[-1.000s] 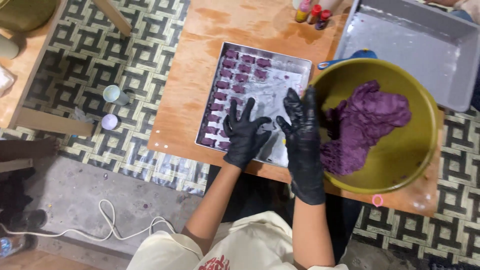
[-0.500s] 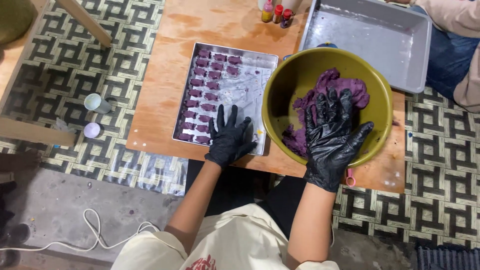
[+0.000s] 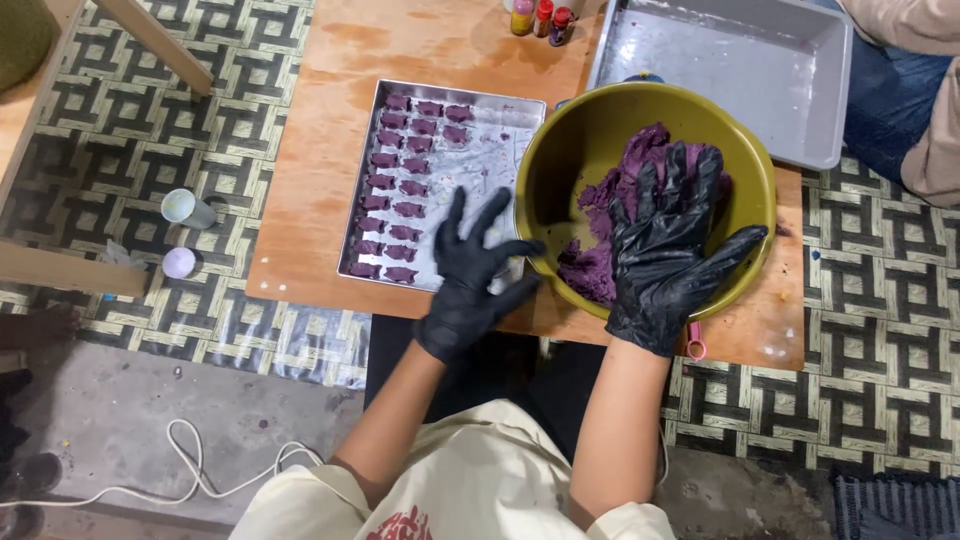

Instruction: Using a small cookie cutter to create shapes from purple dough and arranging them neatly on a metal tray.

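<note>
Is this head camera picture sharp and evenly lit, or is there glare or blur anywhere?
Head view: mostly sharp and evenly lit; the purple dough and the shaped pieces on the metal tray read clearly. Soft glare whitens the tray's bare part and the grey tub. The gloved right hand shines a little; the left hand looks slightly soft. Straight edges bend slightly near the frame borders.

Both bare forearms reach forward from short cream sleeves, the black-gloved left hand (image 3: 475, 275) hovering flat with fingers spread wide, and the black-gloved right hand (image 3: 672, 250) also open, fingers fanned out, palm down.
</note>
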